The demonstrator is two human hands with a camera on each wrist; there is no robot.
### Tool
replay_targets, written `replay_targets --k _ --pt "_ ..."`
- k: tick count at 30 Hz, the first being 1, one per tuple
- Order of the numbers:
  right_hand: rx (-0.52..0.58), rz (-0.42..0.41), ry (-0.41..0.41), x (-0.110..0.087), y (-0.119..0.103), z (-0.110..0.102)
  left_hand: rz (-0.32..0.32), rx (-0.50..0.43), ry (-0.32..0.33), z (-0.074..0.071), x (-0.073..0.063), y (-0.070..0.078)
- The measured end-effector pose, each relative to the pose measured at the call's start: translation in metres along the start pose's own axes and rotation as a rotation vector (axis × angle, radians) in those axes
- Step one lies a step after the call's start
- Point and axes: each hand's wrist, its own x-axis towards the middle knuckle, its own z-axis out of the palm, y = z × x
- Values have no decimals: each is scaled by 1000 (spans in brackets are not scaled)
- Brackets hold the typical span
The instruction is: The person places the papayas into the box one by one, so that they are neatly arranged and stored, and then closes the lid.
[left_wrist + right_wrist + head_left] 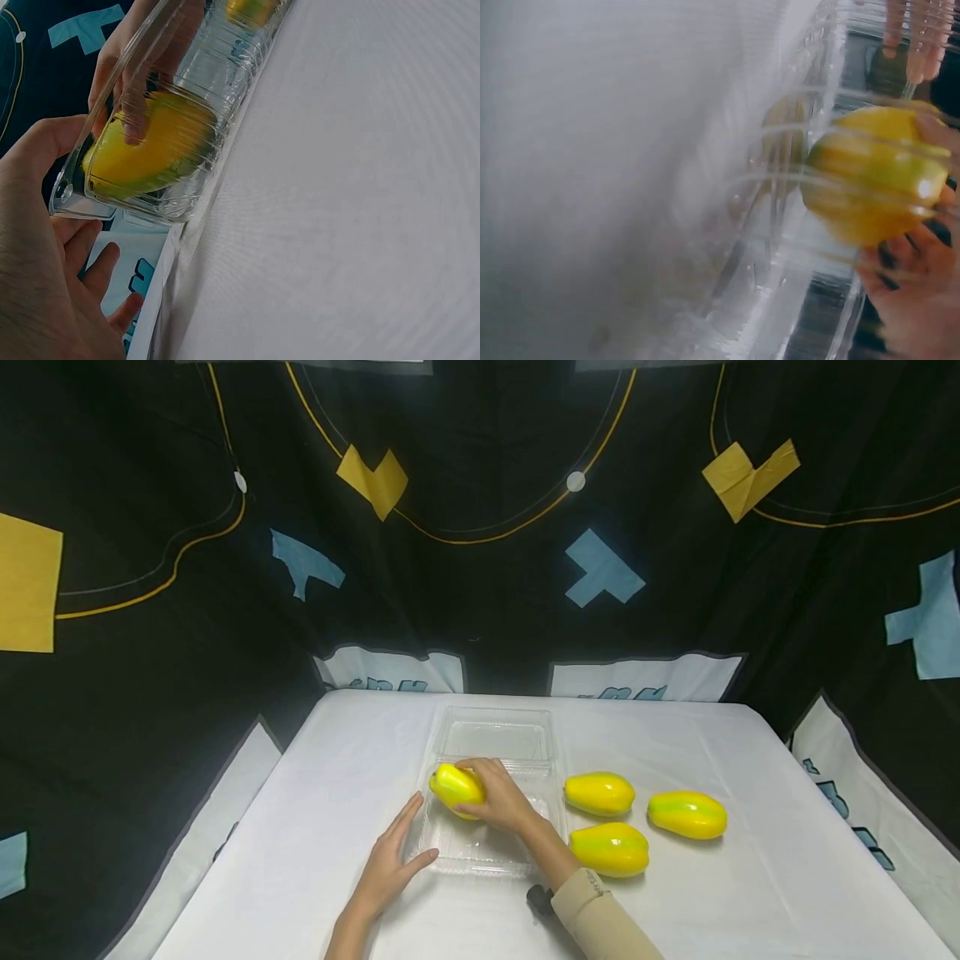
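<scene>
Yellow papaya (454, 786) sat gripped in right hand (498, 795) inside clear clamshell (472, 850); left hand (386, 872) spread at its edge. Glossy skin risked slipping if grip loosened.

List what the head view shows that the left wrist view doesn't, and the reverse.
Only the head view: the beige sleeve, the yellow patches on the black curtain, and all three loose yellow fruits in full. Only the left wrist view: the held fruit seen through the side of the clear container. Both: the left hand, the right hand holding that fruit, the container, the white tabletop.
</scene>
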Motion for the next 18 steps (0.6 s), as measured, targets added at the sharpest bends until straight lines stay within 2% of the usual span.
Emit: replay_targets --k 18 --pt "-20 -14 -6 -1 3 1 -14 -6 -1 0 -1 0"
